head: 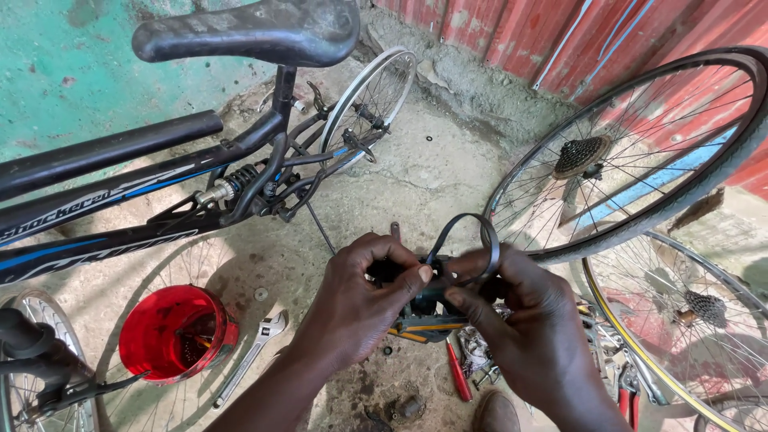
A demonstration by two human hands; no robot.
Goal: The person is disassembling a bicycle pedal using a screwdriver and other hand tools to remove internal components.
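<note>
My left hand [360,300] and my right hand [524,328] meet in the middle of the view, both gripping a black bicycle pedal [424,316] with an orange reflector along its lower edge. A thin black strap [472,236] loops up from the pedal over my right fingers. My left thumb and forefinger pinch the strap's end at the pedal's top. My right fingers hold the pedal's right side and the strap loop.
A black and blue bicycle frame [120,200] with its saddle [256,32] stands at left. Two spoked wheels [640,152] lean at right. On the concrete floor lie a red bowl [172,332], an adjustable wrench [252,356] and a red-handled tool [458,374].
</note>
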